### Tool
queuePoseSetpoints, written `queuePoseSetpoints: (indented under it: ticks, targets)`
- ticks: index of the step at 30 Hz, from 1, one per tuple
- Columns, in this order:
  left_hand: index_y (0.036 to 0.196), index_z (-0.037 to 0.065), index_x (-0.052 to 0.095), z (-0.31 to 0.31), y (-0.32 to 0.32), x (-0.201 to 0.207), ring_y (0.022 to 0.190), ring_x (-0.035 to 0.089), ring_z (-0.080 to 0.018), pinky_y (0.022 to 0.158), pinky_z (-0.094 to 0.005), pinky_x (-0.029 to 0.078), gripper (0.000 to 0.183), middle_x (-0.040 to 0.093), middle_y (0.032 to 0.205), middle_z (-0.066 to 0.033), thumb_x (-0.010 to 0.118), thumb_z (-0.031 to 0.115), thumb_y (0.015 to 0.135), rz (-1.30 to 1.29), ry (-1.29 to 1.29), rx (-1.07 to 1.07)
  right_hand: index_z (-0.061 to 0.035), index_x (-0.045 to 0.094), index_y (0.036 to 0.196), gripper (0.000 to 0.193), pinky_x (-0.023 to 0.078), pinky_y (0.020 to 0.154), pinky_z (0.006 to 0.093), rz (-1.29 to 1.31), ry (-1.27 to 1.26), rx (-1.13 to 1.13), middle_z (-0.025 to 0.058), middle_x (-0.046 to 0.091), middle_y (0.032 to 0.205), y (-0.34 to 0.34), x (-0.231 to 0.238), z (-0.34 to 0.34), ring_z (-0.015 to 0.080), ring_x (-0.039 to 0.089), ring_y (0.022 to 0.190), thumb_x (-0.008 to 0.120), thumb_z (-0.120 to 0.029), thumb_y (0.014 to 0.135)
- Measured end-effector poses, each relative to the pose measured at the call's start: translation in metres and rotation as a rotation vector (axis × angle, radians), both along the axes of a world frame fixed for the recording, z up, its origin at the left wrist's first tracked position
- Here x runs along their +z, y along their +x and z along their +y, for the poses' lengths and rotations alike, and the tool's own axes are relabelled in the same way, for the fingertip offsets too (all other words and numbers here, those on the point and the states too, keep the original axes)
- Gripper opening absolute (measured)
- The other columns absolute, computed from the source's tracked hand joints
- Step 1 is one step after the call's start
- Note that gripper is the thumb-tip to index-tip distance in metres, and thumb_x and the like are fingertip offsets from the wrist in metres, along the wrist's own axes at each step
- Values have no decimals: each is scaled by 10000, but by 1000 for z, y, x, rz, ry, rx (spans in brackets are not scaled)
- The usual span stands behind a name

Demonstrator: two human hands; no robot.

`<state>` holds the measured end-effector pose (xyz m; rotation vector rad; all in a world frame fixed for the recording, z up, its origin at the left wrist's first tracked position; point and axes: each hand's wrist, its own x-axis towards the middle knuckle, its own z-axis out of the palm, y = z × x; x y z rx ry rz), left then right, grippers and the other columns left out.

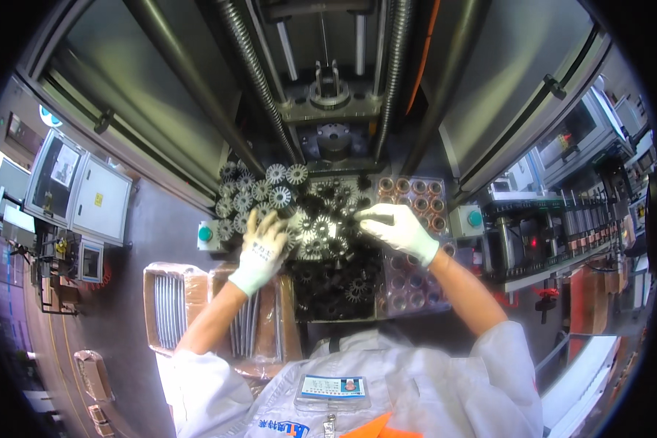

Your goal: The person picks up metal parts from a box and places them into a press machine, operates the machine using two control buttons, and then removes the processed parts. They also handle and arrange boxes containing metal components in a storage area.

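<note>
My left hand (261, 248), in a white glove, rests over a cluster of slotted round metal cores (279, 196) at the left of the work surface. Its fingers are spread, and it touches or hovers just above the nearest cores; I cannot tell which. My right hand (403, 232), also gloved, is closed in a pinch at the right of the middle. Something dark shows between its fingers, too unclear to name. Between the hands lie several smaller toothed parts (321, 226) on a brightly lit patch. More dark toothed parts (354, 288) sit nearer to me.
A clear tray of copper-coloured rings (417, 186) lies to the right, partly under my right arm. Behind the parts stands a press fixture (333, 142) between vertical columns. Green buttons (205, 233) flank the surface. Cartons with metal rods (170, 310) stand at the lower left.
</note>
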<state>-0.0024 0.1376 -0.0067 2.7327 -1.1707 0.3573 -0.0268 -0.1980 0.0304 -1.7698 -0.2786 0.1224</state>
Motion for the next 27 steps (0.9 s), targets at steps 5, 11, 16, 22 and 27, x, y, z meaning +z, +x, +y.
queuePoseSetpoints:
  ticks: [5,11,16,22,27]
  targets:
    - [953,53,578,-10,-12,46,1238,566,-369,1125,-545,358,397,622,1276,-152,847,85,662,85,-277,117,-54,712,1178,287,431,584,189,15,105,-103,5,684,870,62,20,2,13,540,706,678,-56,893]
    - [915,3,566,-16,-4,75,1128,636,-365,961,-411,512,360,614,1278,-226,847,27,691,185,-675,211,11,648,1223,353,491,703,226,-174,220,-253,18,661,913,165,51,21,68,584,760,615,2,872]
    - [900,2,558,-27,5,70,1098,640,-252,907,-345,526,346,616,1279,-195,853,44,724,259,-781,244,12,703,1170,359,504,696,245,-174,150,-415,61,703,916,230,21,24,94,616,750,598,14,827]
    - [902,11,561,-43,36,68,891,615,-159,783,-294,523,352,628,1276,-158,857,18,712,161,-814,200,7,723,1138,376,472,567,263,62,126,-425,65,701,792,251,19,28,110,596,614,596,37,786]
    - [940,-4,579,-69,87,81,762,548,-96,691,-243,488,382,650,1249,-106,878,104,729,110,-869,210,-33,742,1116,379,525,655,279,93,201,-585,82,736,881,252,9,34,138,657,706,617,24,764]
